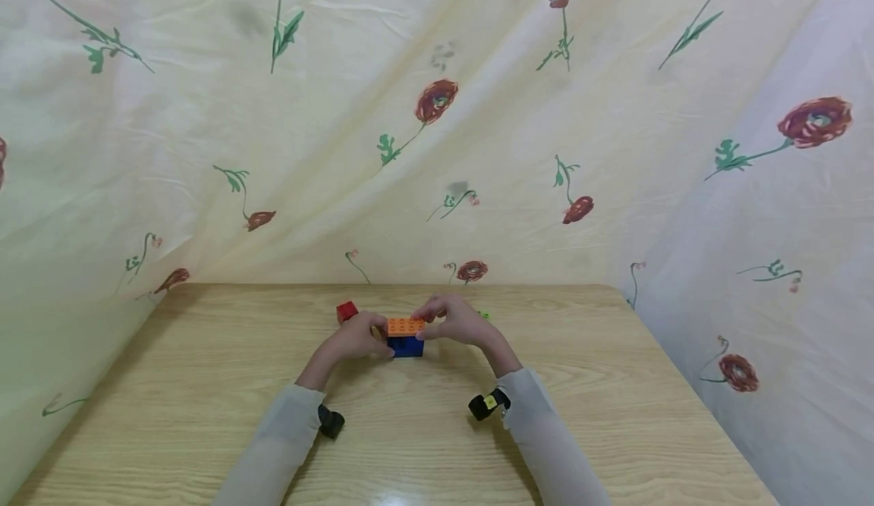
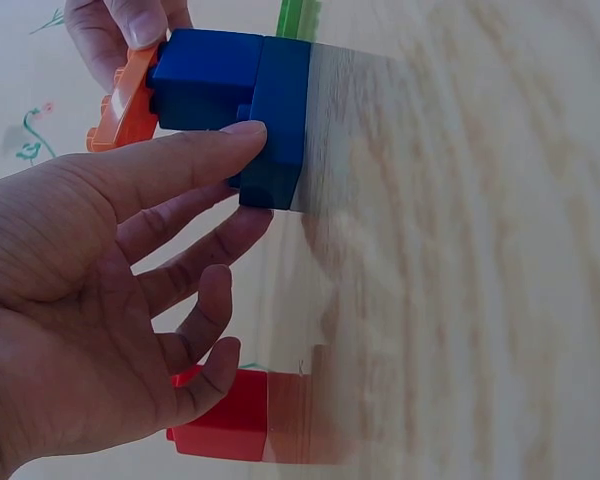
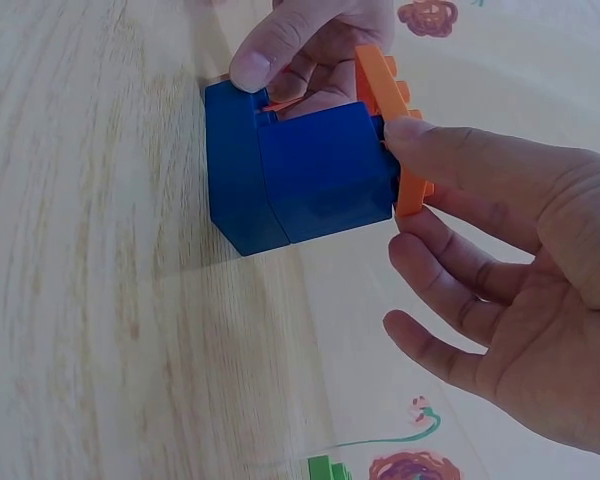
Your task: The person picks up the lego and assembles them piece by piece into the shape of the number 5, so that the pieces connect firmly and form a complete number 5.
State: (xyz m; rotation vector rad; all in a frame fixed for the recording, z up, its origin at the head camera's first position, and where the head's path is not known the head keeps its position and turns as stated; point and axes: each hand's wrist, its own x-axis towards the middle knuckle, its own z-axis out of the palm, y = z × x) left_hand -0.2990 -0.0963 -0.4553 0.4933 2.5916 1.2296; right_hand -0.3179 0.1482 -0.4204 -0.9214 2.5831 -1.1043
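Note:
Two blue toy bricks are stacked on the wooden table: a lower brick [image 2: 282, 120] and an upper brick [image 3: 325, 165] set toward one end of it. My left hand [image 1: 358, 335] pinches the end of the lower one between thumb and fingers, its other fingers loosely bent. On top, a flat orange brick [image 1: 406, 327] with studs overhangs toward my left hand. My right hand [image 1: 464, 321] grips its right end, thumb in front and fingers behind. In the right wrist view, blue studs show in a narrow gap under the orange brick.
A red brick [image 1: 347, 311] stands on the table behind my left hand. Part of a green brick [image 1: 484, 315] shows beyond the right hand. A flowered curtain [image 1: 437, 149] hangs along the table's back and sides. Black straps with small devices are on both wrists.

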